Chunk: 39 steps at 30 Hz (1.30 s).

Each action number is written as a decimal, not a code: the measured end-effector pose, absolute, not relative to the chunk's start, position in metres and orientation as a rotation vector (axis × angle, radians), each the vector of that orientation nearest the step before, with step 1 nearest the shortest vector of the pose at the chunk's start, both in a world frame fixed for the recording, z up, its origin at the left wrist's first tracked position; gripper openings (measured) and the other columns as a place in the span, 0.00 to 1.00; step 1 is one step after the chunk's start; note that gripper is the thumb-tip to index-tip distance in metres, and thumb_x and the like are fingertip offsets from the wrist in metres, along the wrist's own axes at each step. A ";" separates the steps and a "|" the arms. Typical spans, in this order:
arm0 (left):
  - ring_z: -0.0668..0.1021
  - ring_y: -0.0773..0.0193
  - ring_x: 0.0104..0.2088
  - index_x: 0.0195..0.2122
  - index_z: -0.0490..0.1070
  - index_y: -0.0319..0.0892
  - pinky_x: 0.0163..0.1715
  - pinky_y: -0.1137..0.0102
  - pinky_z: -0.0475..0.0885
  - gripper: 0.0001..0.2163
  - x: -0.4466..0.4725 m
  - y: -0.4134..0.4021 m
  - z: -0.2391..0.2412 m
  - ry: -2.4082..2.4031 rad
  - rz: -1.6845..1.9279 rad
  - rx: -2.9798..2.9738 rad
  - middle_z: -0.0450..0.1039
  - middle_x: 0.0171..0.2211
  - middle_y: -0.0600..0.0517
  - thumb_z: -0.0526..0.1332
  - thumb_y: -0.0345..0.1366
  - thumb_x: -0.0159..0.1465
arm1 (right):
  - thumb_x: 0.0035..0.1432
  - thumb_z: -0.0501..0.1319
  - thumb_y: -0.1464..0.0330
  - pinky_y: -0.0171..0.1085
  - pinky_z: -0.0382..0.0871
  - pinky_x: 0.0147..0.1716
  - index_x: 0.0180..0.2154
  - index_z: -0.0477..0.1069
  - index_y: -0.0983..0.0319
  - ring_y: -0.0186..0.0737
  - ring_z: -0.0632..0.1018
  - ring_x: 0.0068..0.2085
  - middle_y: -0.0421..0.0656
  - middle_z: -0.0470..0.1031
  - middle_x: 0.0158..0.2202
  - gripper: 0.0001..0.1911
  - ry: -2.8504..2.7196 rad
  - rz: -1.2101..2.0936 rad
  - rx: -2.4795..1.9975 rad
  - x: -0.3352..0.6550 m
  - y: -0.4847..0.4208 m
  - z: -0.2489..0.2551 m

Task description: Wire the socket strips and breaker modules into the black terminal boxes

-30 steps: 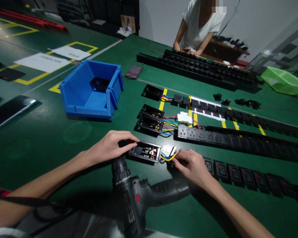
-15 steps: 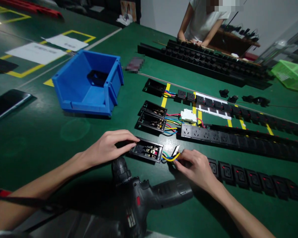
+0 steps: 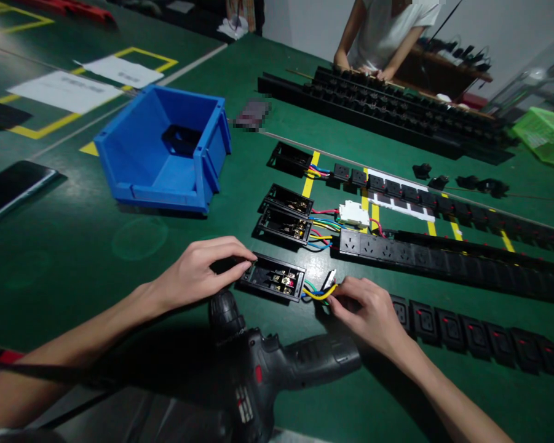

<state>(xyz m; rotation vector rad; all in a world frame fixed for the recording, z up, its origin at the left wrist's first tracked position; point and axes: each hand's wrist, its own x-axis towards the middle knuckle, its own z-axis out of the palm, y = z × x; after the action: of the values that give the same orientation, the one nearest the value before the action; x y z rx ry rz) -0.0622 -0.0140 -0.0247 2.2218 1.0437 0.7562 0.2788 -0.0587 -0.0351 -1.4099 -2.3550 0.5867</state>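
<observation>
My left hand (image 3: 207, 266) pinches the left end of a black terminal box (image 3: 262, 277) lying on the green table. Brass screw terminals (image 3: 283, 280) show inside its open top. Yellow, blue and green wires (image 3: 320, 295) come out of the box's right end. My right hand (image 3: 366, 304) holds these wires between thumb and fingers, close to the first of a row of black sockets (image 3: 424, 320). A small white piece (image 3: 331, 280) stands by the wires; I cannot tell what it is. Just below the box lies a black cordless drill (image 3: 258, 363).
Behind the box lie more wired terminal boxes (image 3: 283, 226) and a long socket strip (image 3: 373, 249), with a white breaker (image 3: 354, 213). A blue bin (image 3: 161, 197) stands at left, near a phone (image 3: 13, 187). Across the table a person (image 3: 378, 43) works at black strips (image 3: 350, 104).
The view has shifted slightly. Both hands keep their places on the box and the wires, with hardly any movement.
</observation>
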 end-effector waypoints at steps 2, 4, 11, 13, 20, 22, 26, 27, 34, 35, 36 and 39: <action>0.78 0.64 0.40 0.43 0.76 0.41 0.42 0.72 0.72 0.07 -0.062 -0.014 -0.022 1.048 0.733 2.181 0.77 0.40 0.49 0.60 0.34 0.66 | 0.64 0.59 0.65 0.36 0.55 0.32 0.32 0.73 0.62 0.34 0.69 0.30 0.40 0.72 0.28 0.10 -2.352 0.583 -1.412 0.279 -0.059 -0.035; 0.78 0.65 0.39 0.41 0.76 0.42 0.42 0.73 0.72 0.06 -0.062 -0.015 -0.020 1.034 0.709 2.138 0.77 0.39 0.51 0.60 0.34 0.66 | 0.64 0.58 0.65 0.35 0.55 0.32 0.32 0.73 0.62 0.35 0.69 0.30 0.40 0.71 0.28 0.10 -2.351 0.581 -1.420 0.279 -0.059 -0.035; 0.78 0.67 0.35 0.40 0.76 0.41 0.36 0.75 0.72 0.06 -0.067 -0.015 -0.010 1.016 0.705 1.984 0.75 0.36 0.52 0.60 0.33 0.66 | 0.65 0.56 0.65 0.35 0.54 0.32 0.30 0.71 0.62 0.34 0.67 0.30 0.39 0.70 0.27 0.12 -2.350 0.579 -1.437 0.279 -0.060 -0.035; 0.78 0.67 0.33 0.41 0.75 0.41 0.33 0.75 0.72 0.07 -0.070 -0.015 -0.010 0.976 0.708 1.915 0.75 0.35 0.51 0.59 0.34 0.67 | 0.64 0.57 0.65 0.35 0.54 0.32 0.30 0.71 0.62 0.35 0.67 0.30 0.39 0.70 0.27 0.11 -2.348 0.581 -1.436 0.279 -0.060 -0.035; 0.78 0.66 0.32 0.43 0.75 0.40 0.32 0.74 0.74 0.08 -0.074 -0.016 -0.011 0.887 0.708 1.794 0.74 0.35 0.49 0.58 0.36 0.68 | 0.62 0.59 0.65 0.35 0.55 0.32 0.31 0.72 0.62 0.35 0.68 0.29 0.40 0.72 0.28 0.09 -2.342 0.582 -1.436 0.279 -0.059 -0.036; 0.78 0.65 0.32 0.43 0.75 0.39 0.32 0.73 0.74 0.09 -0.074 -0.016 -0.010 0.868 0.707 1.766 0.74 0.35 0.49 0.58 0.37 0.68 | 0.62 0.59 0.65 0.35 0.55 0.31 0.31 0.73 0.62 0.35 0.69 0.29 0.40 0.72 0.28 0.09 -2.329 0.586 -1.437 0.279 -0.059 -0.036; 0.78 0.64 0.33 0.42 0.75 0.38 0.32 0.72 0.74 0.11 -0.075 -0.015 -0.008 0.841 0.699 1.721 0.74 0.35 0.47 0.57 0.38 0.69 | 0.61 0.60 0.64 0.35 0.56 0.31 0.31 0.72 0.62 0.35 0.69 0.28 0.40 0.72 0.27 0.09 -2.307 0.574 -1.441 0.278 -0.059 -0.036; 0.78 0.64 0.33 0.42 0.75 0.37 0.33 0.72 0.74 0.11 -0.075 -0.015 -0.008 0.839 0.696 1.709 0.74 0.35 0.47 0.57 0.38 0.69 | 0.61 0.60 0.64 0.35 0.56 0.31 0.30 0.72 0.62 0.35 0.69 0.28 0.40 0.72 0.27 0.09 -2.306 0.568 -1.439 0.278 -0.059 -0.036; 0.78 0.65 0.34 0.42 0.74 0.35 0.35 0.72 0.73 0.11 -0.077 -0.015 -0.008 0.830 0.669 1.649 0.74 0.35 0.47 0.57 0.38 0.69 | 0.62 0.56 0.66 0.35 0.58 0.31 0.30 0.69 0.62 0.36 0.70 0.30 0.40 0.73 0.27 0.09 -2.254 0.625 -1.500 0.278 -0.060 -0.033; 0.78 0.65 0.34 0.42 0.74 0.35 0.35 0.72 0.73 0.11 -0.077 -0.015 -0.008 0.828 0.669 1.642 0.74 0.35 0.47 0.57 0.38 0.69 | 0.62 0.56 0.66 0.35 0.59 0.31 0.31 0.68 0.61 0.35 0.70 0.29 0.40 0.72 0.28 0.08 -2.237 0.650 -1.511 0.278 -0.060 -0.033; 0.78 0.65 0.34 0.41 0.74 0.35 0.35 0.72 0.73 0.11 -0.077 -0.015 -0.008 0.830 0.669 1.634 0.74 0.35 0.48 0.57 0.38 0.69 | 0.63 0.56 0.66 0.35 0.59 0.31 0.32 0.68 0.61 0.35 0.70 0.29 0.40 0.72 0.27 0.08 -2.221 0.672 -1.519 0.278 -0.060 -0.033; 0.78 0.65 0.34 0.41 0.74 0.35 0.35 0.72 0.73 0.11 -0.078 -0.015 -0.008 0.834 0.664 1.615 0.74 0.34 0.48 0.57 0.39 0.69 | 0.63 0.55 0.66 0.34 0.60 0.31 0.34 0.66 0.61 0.35 0.70 0.29 0.40 0.72 0.28 0.07 -2.193 0.699 -1.524 0.278 -0.060 -0.034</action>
<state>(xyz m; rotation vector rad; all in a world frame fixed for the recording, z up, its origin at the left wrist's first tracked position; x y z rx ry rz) -0.0777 -0.0148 -0.0085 1.6153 0.8341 0.6642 0.2785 -0.0600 -0.0335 -1.5236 -2.1930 0.6986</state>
